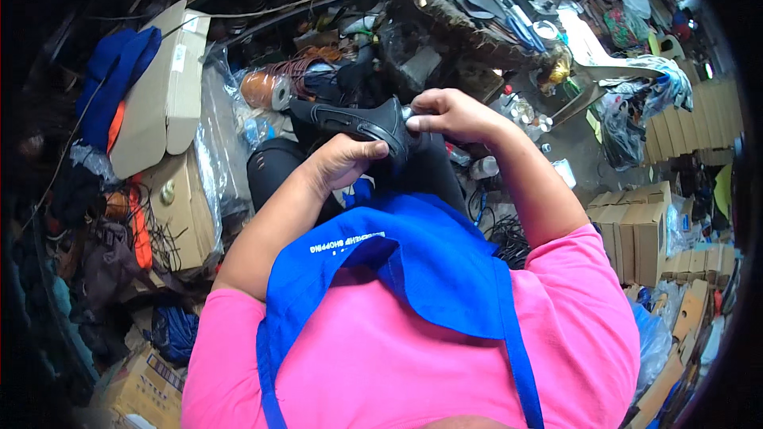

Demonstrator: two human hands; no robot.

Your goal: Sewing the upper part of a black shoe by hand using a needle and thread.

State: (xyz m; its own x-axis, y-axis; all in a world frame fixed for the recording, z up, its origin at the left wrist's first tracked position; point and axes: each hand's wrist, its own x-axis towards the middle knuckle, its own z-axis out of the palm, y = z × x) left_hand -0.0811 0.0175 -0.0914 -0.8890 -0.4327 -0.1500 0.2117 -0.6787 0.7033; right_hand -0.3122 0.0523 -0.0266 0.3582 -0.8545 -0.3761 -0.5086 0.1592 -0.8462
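A black shoe point(358, 121) lies over my lap, its toe pointing left and its heel end toward my right hand. My left hand point(347, 160) is closed around its near side, the thumb pressed along the upper. At the heel end my right hand point(455, 115) is closed in a pinch, thumb and fingers together. Between those fingertips shows a small pale, shiny piece point(408, 113), too small to name, touching the shoe's end. A blue apron point(445, 270) covers my front, below the shoe.
Beyond my knees lies an orange thread spool point(266, 90). A rough-edged round work table point(445, 12) with tools stands ahead. To the left are cardboard pieces point(151, 103) and blue cloth point(111, 71); small bottles point(524, 114) and cardboard boxes point(636, 226) are at the right.
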